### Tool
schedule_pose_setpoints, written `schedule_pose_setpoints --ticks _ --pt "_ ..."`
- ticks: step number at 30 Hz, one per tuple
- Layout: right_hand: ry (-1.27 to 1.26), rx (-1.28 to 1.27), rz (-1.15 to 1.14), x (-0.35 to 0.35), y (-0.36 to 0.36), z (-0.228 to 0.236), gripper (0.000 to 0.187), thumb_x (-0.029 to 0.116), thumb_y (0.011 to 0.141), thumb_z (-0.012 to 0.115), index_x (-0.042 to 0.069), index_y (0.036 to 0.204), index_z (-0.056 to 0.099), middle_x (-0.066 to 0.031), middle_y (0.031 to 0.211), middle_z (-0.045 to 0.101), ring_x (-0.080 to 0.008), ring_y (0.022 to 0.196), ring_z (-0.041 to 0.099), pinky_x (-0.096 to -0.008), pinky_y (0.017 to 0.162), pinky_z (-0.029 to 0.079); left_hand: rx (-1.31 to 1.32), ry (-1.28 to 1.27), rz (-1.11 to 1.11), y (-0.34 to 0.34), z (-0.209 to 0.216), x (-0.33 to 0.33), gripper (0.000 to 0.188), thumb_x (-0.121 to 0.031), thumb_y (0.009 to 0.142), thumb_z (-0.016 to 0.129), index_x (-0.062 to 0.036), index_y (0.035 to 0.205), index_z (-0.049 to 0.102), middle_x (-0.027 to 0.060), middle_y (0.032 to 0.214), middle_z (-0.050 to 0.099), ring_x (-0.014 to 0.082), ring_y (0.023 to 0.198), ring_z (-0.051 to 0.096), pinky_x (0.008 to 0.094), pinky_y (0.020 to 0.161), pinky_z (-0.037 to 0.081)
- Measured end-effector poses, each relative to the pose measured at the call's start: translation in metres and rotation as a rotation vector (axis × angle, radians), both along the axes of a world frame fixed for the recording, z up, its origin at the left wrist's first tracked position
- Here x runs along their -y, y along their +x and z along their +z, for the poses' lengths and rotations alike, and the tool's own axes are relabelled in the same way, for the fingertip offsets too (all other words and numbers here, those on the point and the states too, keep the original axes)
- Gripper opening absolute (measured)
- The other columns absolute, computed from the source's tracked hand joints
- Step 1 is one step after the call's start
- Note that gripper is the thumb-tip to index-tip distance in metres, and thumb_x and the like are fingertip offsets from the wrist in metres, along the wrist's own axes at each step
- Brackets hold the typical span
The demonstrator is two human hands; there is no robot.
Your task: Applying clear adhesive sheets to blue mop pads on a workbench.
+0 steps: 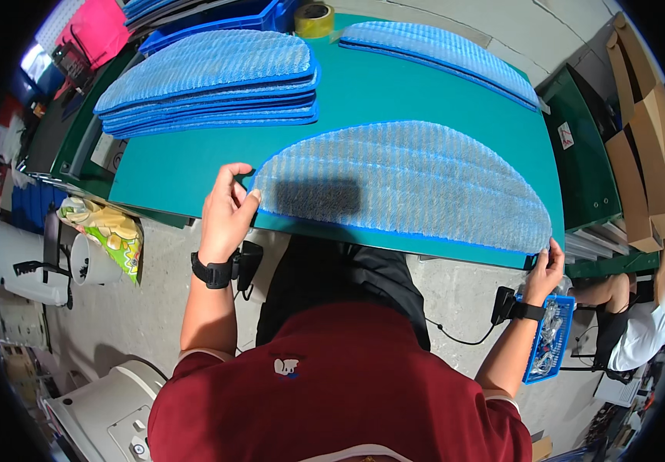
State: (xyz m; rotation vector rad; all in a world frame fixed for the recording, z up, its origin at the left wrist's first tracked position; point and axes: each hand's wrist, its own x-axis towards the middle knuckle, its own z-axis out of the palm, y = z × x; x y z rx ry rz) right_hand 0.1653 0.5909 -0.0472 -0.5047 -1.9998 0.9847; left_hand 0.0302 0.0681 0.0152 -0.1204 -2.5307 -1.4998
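A half-moon mop pad (417, 185), grey-striped with a blue edge, lies fuzzy side up across the front of the green table (394, 96). My left hand (230, 208) grips its left corner between thumb and fingers. At the opposite corner my right hand (546, 269) pinches the edge, where the pad reaches the table's front right. A dark rectangular shadow falls on the pad's left part. Behind it on the left sits a stack of several similar blue-edged pads (209, 73). A lower pile of pads (440, 54) lies along the far right edge.
A roll of yellowish tape (315, 21) stands at the back beside a blue bin (225, 23). Below my right forearm is a blue basket (548, 339) of small parts. Cardboard (641, 146) stands at the right, where another person (641, 331) sits. A white bin (92, 260) is at left.
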Motion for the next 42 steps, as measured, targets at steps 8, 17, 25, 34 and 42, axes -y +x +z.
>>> schedule_pose_setpoints --ticks 8,17,25,34,42 --pt "0.310 0.178 -0.173 -0.002 0.001 0.018 0.025 0.004 0.082 0.050 0.003 0.105 0.061 -0.0103 0.100 0.055 -0.0210 0.098 0.050 -0.0305 0.086 0.038 -0.189 -0.352 0.075 0.003 0.015 0.013 0.026 -0.006 0.076 0.055 -0.0037 0.102 0.054 0.0091 0.082 0.054 0.0218 0.077 0.053 0.0322 0.071 0.042" --pt "0.524 0.077 0.102 0.093 -0.034 0.092 0.032 0.011 0.079 0.056 0.003 0.109 0.055 -0.0175 0.121 0.045 -0.0322 0.114 0.042 -0.0405 0.098 0.030 -0.571 -0.490 -0.174 0.007 0.045 -0.059 0.045 -0.012 0.073 0.062 -0.0070 0.117 0.051 0.0168 0.119 0.049 0.0364 0.118 0.039 0.0455 0.098 0.030" --pt "0.722 0.505 0.387 0.153 -0.058 0.110 0.052 0.031 0.080 0.058 0.013 0.127 0.045 -0.0203 0.137 0.030 -0.0376 0.128 0.025 -0.0571 0.101 0.016 -0.323 -0.835 -0.340 0.009 0.043 -0.098 0.060 -0.031 0.073 0.066 -0.0140 0.127 0.045 0.0233 0.133 0.034 0.0476 0.124 0.025 0.0623 0.095 0.023" --pt "0.766 0.647 0.318 0.142 -0.060 0.092 0.056 0.037 0.081 0.055 0.014 0.131 0.041 -0.0218 0.140 0.025 -0.0380 0.129 0.024 -0.0559 0.101 0.020 -0.358 -0.852 -0.354 0.013 0.029 -0.092 0.071 -0.044 0.068 0.067 -0.0175 0.129 0.041 0.0191 0.138 0.026 0.0440 0.126 0.022 0.0694 0.089 0.021" --pt "0.600 0.748 -0.036 0.078 -0.036 0.076 0.058 0.035 0.085 0.050 0.015 0.136 0.030 -0.0218 0.143 0.016 -0.0366 0.132 0.017 -0.0557 0.103 0.014 -0.326 -0.812 -0.326 0.012 0.023 -0.092 0.071 -0.048 0.067 0.065 -0.0147 0.127 0.046 0.0184 0.138 0.028 0.0418 0.127 0.023 0.0696 0.089 0.019"
